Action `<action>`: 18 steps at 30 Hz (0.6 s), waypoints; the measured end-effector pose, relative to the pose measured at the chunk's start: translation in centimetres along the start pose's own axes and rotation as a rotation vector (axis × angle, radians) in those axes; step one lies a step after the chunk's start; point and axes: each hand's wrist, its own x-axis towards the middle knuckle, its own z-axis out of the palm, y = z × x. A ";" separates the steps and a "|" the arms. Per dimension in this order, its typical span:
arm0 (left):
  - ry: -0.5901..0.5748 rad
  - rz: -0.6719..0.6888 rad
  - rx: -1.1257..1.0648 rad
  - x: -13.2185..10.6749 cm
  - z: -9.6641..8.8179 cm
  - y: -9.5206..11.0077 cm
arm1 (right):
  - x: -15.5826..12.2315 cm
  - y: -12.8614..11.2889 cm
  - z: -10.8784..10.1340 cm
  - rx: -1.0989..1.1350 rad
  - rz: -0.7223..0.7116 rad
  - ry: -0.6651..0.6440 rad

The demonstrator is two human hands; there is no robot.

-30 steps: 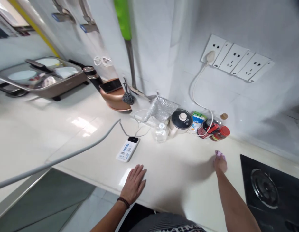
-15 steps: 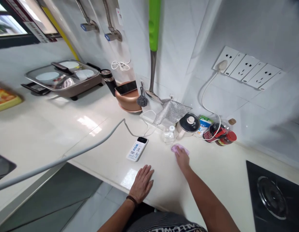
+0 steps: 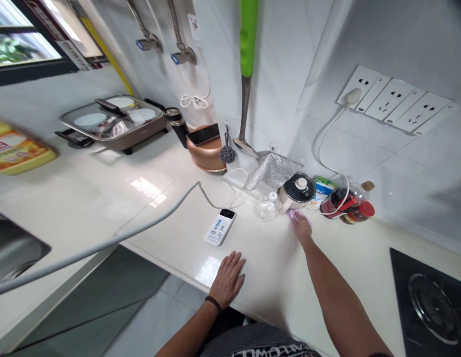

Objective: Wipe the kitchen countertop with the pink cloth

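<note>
My right hand [image 3: 300, 227] presses a small pink cloth [image 3: 292, 214] onto the white counter [image 3: 327, 258], right in front of a small white pot with a dark lid [image 3: 296, 190]. The fingers lie over the cloth, most of which is hidden under them. My left hand [image 3: 228, 277] rests flat and open on the counter near its front edge, fingers together and pointing away, holding nothing. A white power bank [image 3: 220, 227] lies just beyond it.
Along the wall stand a clear glass jar [image 3: 268, 207], red-lidded jars [image 3: 355, 210], a silver cloth [image 3: 273, 168], a copper pot [image 3: 206, 151] and an electric grill pan [image 3: 113, 121]. A grey cable [image 3: 103, 243] crosses the counter. A black hob [image 3: 431, 302] is at right, a sink [image 3: 10, 250] at left.
My right hand slid the pink cloth from near the red jars leftward toward the glass jar, then back a little to the white pot. My left hand stayed put.
</note>
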 end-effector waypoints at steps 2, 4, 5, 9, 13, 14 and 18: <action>-0.007 -0.007 -0.007 0.0 0.0 0.1 | 0.2 -0.5 0.0 -0.003 -0.005 0.009; -0.009 -0.016 -0.016 -0.1 0.0 0.1 | -0.8 -1.0 0.6 -0.017 -0.051 0.024; -0.006 -0.018 -0.019 -0.1 0.1 0.1 | -1.8 -1.3 1.2 -0.024 -0.080 0.028; 0.009 -0.009 -0.026 -0.2 0.5 -0.1 | -7.8 -1.5 5.1 -0.027 -0.221 0.020; -0.009 -0.008 -0.032 -0.1 0.7 -0.2 | -13.2 0.4 9.4 0.034 -0.360 0.040; -0.018 -0.010 -0.032 -0.1 0.6 -0.2 | -13.9 1.4 9.9 0.039 -0.347 0.053; -0.065 -0.025 -0.048 0.1 0.3 -0.1 | -14.2 7.9 8.7 0.036 -0.106 0.135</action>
